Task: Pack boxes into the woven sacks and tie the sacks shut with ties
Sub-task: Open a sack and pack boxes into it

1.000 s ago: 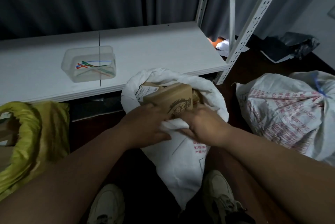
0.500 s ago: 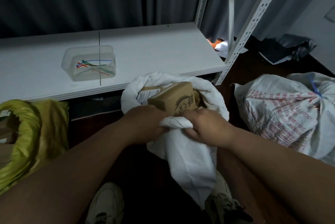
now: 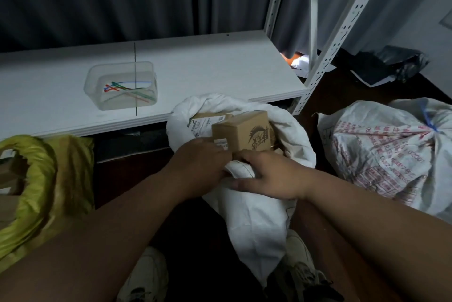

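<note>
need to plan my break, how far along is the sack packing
Done: the printed white sack on the right is tied shut with a blue tie. In hand: both the left hand and right hand grip the rim of the open white sack, with cardboard boxes showing at its mouth. Left: tying it with a tie from the clear tub; the yellow sack is still open.
</note>
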